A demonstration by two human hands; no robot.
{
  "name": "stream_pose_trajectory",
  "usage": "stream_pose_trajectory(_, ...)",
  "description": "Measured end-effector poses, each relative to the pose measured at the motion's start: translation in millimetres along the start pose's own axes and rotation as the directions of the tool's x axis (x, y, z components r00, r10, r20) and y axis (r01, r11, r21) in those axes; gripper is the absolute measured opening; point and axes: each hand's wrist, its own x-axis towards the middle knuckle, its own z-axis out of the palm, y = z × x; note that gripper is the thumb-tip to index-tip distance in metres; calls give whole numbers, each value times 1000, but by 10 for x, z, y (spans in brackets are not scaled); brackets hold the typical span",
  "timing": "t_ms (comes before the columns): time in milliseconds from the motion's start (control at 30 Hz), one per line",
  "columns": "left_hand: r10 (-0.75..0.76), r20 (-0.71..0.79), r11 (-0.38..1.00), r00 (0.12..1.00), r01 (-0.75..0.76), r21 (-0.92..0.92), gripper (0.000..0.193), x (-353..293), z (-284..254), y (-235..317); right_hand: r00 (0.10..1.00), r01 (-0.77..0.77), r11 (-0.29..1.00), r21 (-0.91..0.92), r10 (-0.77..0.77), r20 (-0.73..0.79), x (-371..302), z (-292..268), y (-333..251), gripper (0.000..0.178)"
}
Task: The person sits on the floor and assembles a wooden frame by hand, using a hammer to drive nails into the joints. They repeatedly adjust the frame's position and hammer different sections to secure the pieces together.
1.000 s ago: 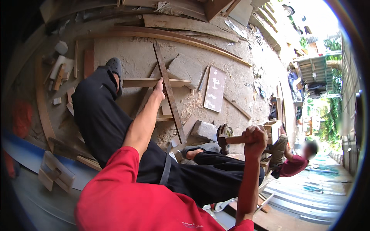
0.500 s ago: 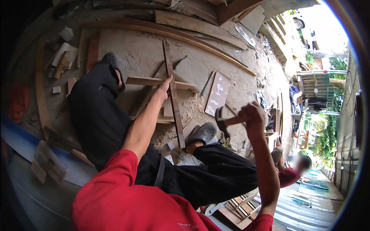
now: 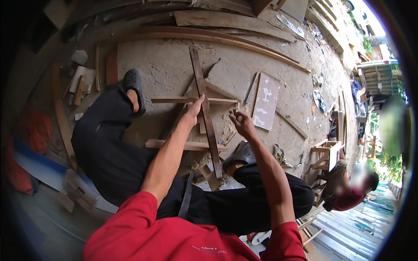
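In front of me a long dark wooden strip [image 3: 210,135] lies across a paler board [image 3: 167,99]. My left hand [image 3: 193,111] is closed around the place where they cross, its thumb on the dark strip. Beside the right end of the pale board, low over the ground, my right hand [image 3: 245,125] is closed. It had a hammer in its grip a moment ago; the hammer's head and handle are hard to make out now. A second pale board [image 3: 187,145] passes under the strip nearer my feet.
A brown panel with white patches [image 3: 266,101] lies to the right. Long planks [image 3: 226,42] run along the far side. Wood offcuts [image 3: 79,89] are scattered at the left. My shoes [image 3: 133,85] flank the frame. Another person [image 3: 350,191] sits at the far right.
My right hand has swung down and left from its raised position, toward the pale board's end. My left hand stays at the crossing. The whole view has shifted slightly.
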Motion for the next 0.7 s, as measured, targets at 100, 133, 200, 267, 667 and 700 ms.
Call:
stream_pose_trajectory(100,6,38,999,999,-8,34,37,-56,-59,-61,984,180,971,-158,-177,35,-155,219,241,36)
stream_pose_trajectory(133,-23,79,999,997,20,34,39,-150,8,-64,976,220,950,-220,-212,57,-200,290,441,35)
stream_pose_trajectory(200,-94,160,996,983,93,16,41,-464,138,102,975,213,928,-306,-184,122,-309,386,642,33)
stream_pose_trajectory(267,-129,191,991,973,132,-4,43,-638,187,260,961,277,909,-311,-267,76,-372,502,742,33)
stream_pose_trajectory(667,-200,76,979,977,198,43,43,-670,196,351,952,239,864,-444,-119,280,-291,963,727,22)
stream_pose_trajectory(700,-205,57,979,977,203,38,43,-656,191,357,934,255,855,-453,-95,345,-290,984,713,23)
